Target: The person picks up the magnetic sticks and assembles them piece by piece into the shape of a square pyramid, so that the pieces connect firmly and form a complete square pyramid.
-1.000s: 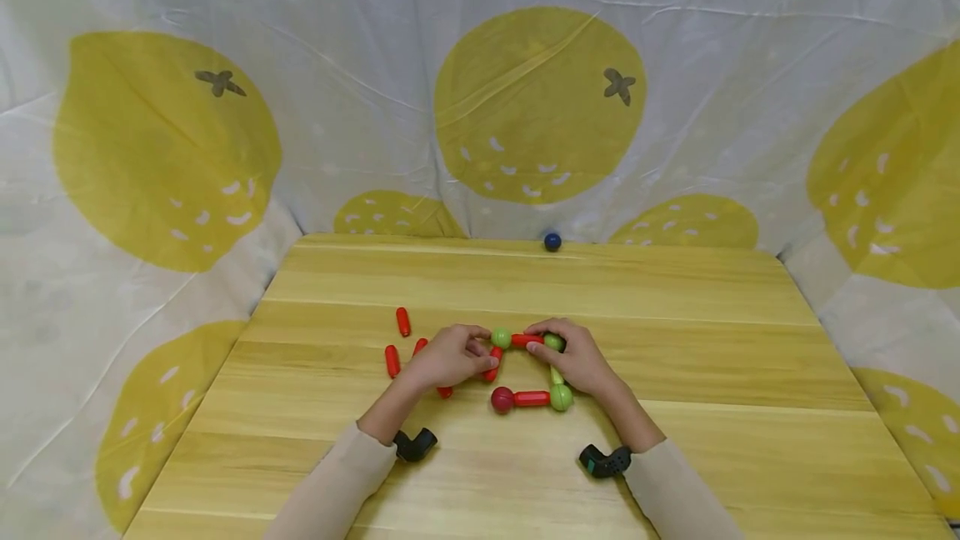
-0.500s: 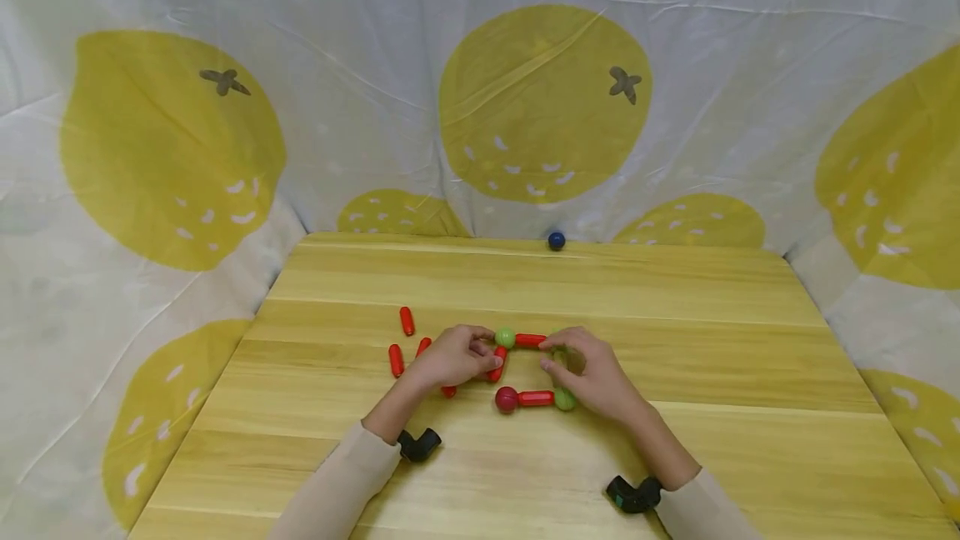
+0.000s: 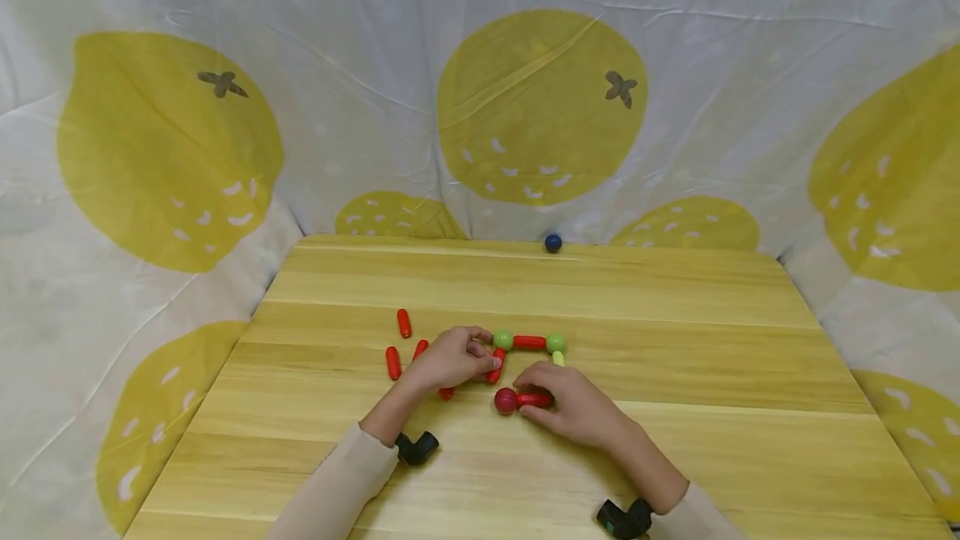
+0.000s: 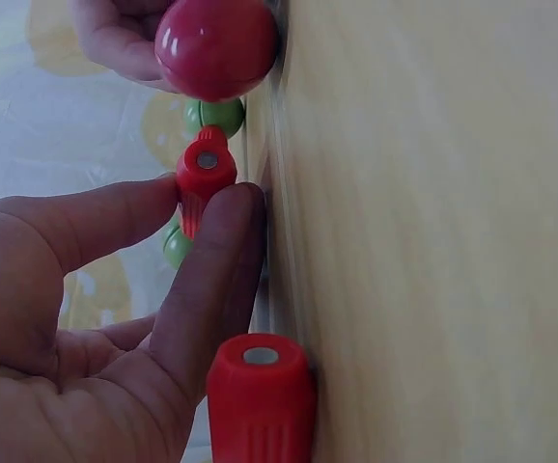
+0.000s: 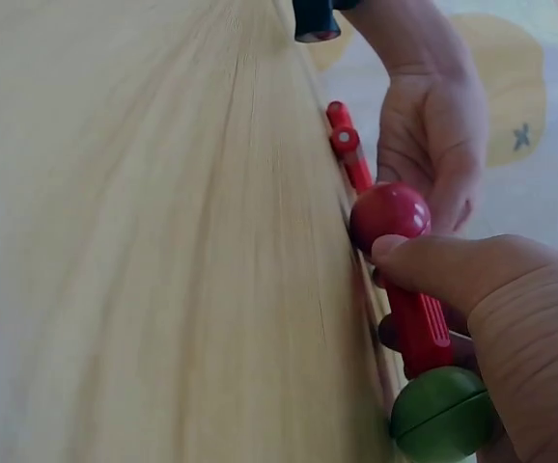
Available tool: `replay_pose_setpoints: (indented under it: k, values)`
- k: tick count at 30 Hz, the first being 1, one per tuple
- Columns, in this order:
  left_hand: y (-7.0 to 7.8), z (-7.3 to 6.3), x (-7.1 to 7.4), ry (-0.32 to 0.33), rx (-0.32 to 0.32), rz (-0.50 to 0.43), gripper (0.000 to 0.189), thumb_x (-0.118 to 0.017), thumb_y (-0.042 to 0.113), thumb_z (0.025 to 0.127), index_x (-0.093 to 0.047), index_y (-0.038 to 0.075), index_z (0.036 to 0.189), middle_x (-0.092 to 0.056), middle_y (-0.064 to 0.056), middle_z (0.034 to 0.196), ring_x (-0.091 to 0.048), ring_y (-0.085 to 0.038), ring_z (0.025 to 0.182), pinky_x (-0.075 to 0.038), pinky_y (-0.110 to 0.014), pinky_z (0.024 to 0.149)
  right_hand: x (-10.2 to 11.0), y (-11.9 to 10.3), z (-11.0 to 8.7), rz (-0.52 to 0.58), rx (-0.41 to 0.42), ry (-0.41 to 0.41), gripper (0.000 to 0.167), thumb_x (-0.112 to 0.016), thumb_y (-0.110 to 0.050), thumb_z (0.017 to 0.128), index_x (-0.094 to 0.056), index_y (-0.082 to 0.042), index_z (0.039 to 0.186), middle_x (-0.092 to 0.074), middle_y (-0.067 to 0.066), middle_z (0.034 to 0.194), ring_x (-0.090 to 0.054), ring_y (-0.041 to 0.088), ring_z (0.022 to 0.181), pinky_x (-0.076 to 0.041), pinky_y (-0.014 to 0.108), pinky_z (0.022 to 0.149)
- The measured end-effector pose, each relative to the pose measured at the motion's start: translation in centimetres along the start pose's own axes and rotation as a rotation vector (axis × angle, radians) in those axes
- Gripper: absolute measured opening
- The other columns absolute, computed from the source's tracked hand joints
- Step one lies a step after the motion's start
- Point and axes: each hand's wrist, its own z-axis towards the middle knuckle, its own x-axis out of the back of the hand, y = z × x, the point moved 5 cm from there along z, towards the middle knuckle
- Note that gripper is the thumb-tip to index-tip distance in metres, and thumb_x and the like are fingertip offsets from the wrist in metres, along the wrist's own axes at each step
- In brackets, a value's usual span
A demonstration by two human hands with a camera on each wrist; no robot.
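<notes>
My left hand (image 3: pixel 450 358) pinches a red magnetic rod (image 4: pixel 207 176) between thumb and fingers. That rod's far end meets a light green ball (image 3: pixel 503 340). From this ball another red rod (image 3: pixel 530 342) runs right to a second green ball (image 3: pixel 555 343), with a yellow-green rod (image 3: pixel 558 358) below it, partly covered. My right hand (image 3: pixel 581 408) grips the near red rod (image 5: pixel 419 328), its thumb beside the crimson ball (image 5: pixel 391 217) at one end. At the rod's other end is a third green ball (image 5: pixel 441 415), hidden by the hand in the head view.
Several loose red rods lie left of and near the left hand, among them one upper rod (image 3: pixel 404 323) and one lower rod (image 3: pixel 393 363). A blue ball (image 3: pixel 553 243) sits at the table's back edge, before a lemon-print cloth (image 3: pixel 360 107).
My right hand has left the upper right green ball, moved down toward me and taken hold of the near red rod. The left hand stays in place on its rod.
</notes>
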Motion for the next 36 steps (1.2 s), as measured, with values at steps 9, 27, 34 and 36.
replay_pose_setpoints:
  k: [9, 27, 34, 36]
  values:
    - [-0.3, 0.3, -0.5, -0.026, 0.013, -0.145, 0.054, -0.073, 0.017, 0.097, -0.053, 0.0, 0.143, -0.072, -0.009, 0.104, -0.07, -0.016, 0.09, -0.061, -0.031, 0.079, -0.3, -0.1, 0.4, 0.033, -0.04, 0.007, 0.02, -0.079, -0.024, 0.093, -0.074, -0.024, 0.112, -0.072, -0.016, 0.108, -0.065, 0.0, 0.102, -0.057, 0.026, 0.089]
    - [-0.2, 0.1, -0.9, -0.037, 0.033, -0.206, 0.061, -0.075, 0.014, 0.094, -0.048, 0.002, 0.147, -0.069, -0.011, 0.1, -0.074, -0.019, 0.082, -0.064, -0.035, 0.077, 0.8, 0.8, 0.3, 0.013, -0.039, 0.139, 0.034, -0.079, -0.042, 0.092, -0.073, -0.021, 0.118, -0.067, -0.012, 0.121, -0.061, 0.007, 0.114, -0.056, 0.035, 0.096]
    - [-0.2, 0.0, -0.7, 0.0, 0.046, -0.168, 0.064, -0.078, 0.016, 0.092, -0.049, 0.002, 0.147, -0.07, -0.01, 0.098, -0.074, -0.02, 0.078, -0.064, -0.035, 0.074, 2.9, 3.7, -1.4, 0.023, -0.189, 0.095, 0.079, -0.088, -0.055, 0.077, -0.058, -0.021, 0.141, -0.045, -0.003, 0.153, -0.044, 0.021, 0.141, -0.047, 0.055, 0.109]
    - [-0.2, 0.1, -0.6, 0.012, 0.042, -0.162, 0.063, -0.078, 0.018, 0.092, -0.05, 0.003, 0.146, -0.071, -0.01, 0.098, -0.074, -0.019, 0.078, -0.064, -0.035, 0.074, 3.0, 4.3, -1.7, 0.04, -0.198, 0.066, 0.087, -0.091, -0.056, 0.073, -0.055, -0.022, 0.144, -0.04, 0.001, 0.158, -0.042, 0.025, 0.144, -0.046, 0.057, 0.11]
